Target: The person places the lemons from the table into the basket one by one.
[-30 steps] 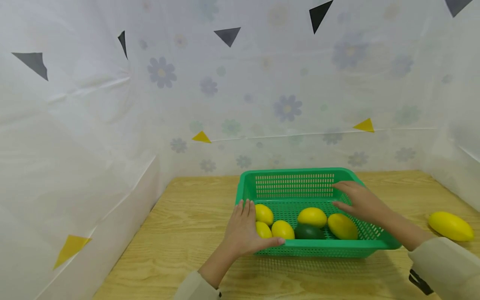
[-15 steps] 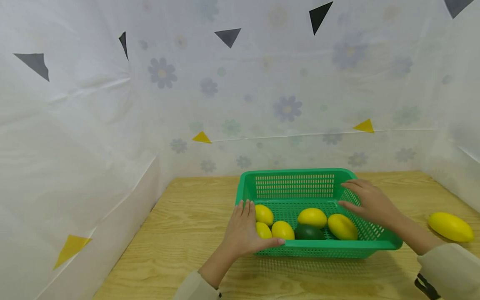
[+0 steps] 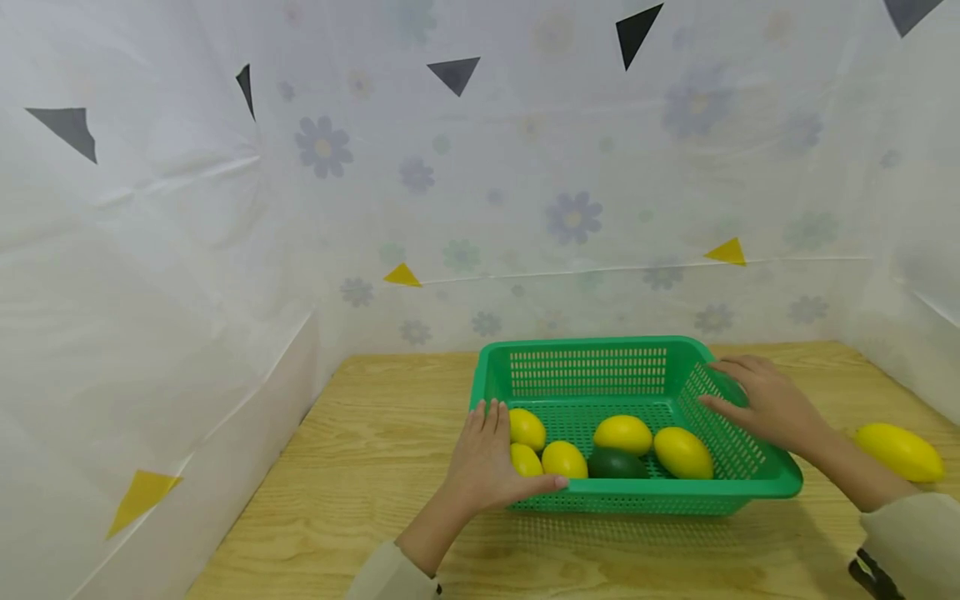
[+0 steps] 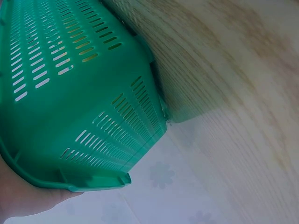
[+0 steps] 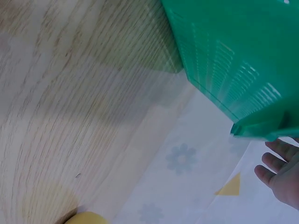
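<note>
A green plastic basket (image 3: 652,490) stands on the wooden table, holding several yellow lemon-like fruits (image 3: 622,435) and one dark green fruit (image 3: 617,463). My left hand (image 3: 483,471) rests on its front left corner, fingers extended over the left rim and thumb lying along the front rim. In the left wrist view, part of that hand (image 4: 28,200) shows beneath the rim. Over the right rim is my right hand (image 3: 768,406), with fingers loosely bent and nothing in them. The right wrist view shows its fingertips (image 5: 265,173) close to the rim; whether they touch is unclear.
A larger yellow fruit (image 3: 900,452) lies on the table (image 3: 360,467) to the right of the basket, partly behind my right forearm. White flowered sheeting (image 3: 525,167) with coloured triangles encloses the back and both sides.
My right hand has moved right, from above the inside of the basket to its right rim. The left hand, basket and fruits have stayed put.
</note>
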### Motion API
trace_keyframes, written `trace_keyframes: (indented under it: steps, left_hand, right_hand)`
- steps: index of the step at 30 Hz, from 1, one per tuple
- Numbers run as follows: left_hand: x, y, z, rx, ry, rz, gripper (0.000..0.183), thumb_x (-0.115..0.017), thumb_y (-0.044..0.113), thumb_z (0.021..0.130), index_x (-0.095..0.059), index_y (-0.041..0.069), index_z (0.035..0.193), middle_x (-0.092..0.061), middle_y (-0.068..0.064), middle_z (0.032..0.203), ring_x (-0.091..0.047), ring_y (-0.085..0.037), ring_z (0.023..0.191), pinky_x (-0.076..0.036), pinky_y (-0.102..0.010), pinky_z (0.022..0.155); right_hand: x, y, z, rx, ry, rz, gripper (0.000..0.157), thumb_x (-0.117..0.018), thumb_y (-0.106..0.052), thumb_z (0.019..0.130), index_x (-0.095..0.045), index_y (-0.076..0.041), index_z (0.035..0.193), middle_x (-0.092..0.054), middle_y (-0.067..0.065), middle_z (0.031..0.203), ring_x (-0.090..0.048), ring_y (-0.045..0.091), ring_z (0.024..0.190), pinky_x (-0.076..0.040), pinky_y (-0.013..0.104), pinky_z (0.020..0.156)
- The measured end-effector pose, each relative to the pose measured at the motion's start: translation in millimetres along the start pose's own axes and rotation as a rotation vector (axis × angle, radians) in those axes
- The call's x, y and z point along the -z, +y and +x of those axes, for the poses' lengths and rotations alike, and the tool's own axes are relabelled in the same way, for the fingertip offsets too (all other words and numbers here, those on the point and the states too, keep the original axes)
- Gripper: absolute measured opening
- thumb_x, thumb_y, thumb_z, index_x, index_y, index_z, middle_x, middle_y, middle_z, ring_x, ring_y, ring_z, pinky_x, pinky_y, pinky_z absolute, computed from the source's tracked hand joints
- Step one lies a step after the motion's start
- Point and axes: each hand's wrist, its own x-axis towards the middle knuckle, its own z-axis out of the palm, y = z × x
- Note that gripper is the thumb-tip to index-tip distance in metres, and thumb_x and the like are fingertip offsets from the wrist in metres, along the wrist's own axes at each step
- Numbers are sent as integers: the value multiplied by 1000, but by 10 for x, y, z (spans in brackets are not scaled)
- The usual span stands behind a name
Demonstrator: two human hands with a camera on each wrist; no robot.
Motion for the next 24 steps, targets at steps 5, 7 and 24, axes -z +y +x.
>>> trace_keyframes:
  steps: [5,7,24]
  left_hand:
    - [-2,0,-3,5,0,-2,116,-50,80,70,-20,-3,146,-20,-21,152,-14,-36,143,-16,-43,118]
    - [1,0,-5,6,-1,-5,116,-50,79,70,-20,-3,146,-20,-21,152,-14,-36,143,-16,-43,118]
    - [3,-2,-2,10,-24,-7,116,-50,79,71,-19,-2,146,-17,-20,153,-12,-35,143,-14,-44,118]
  right_hand:
    - [50,71,-41,-10,27,13,53,-75,-24,76,-58,9,113,-56,31,112,-48,46,103,-39,61,82]
    - [66,111,-61,-17,30,13,52,-74,-24,77,-58,10,113,-56,32,111,-47,47,103,-38,61,82]
    - [194,489,-331,-162,-25,26,47,-62,-20,88,-52,16,116,-49,40,114,-43,53,101,-35,62,79]
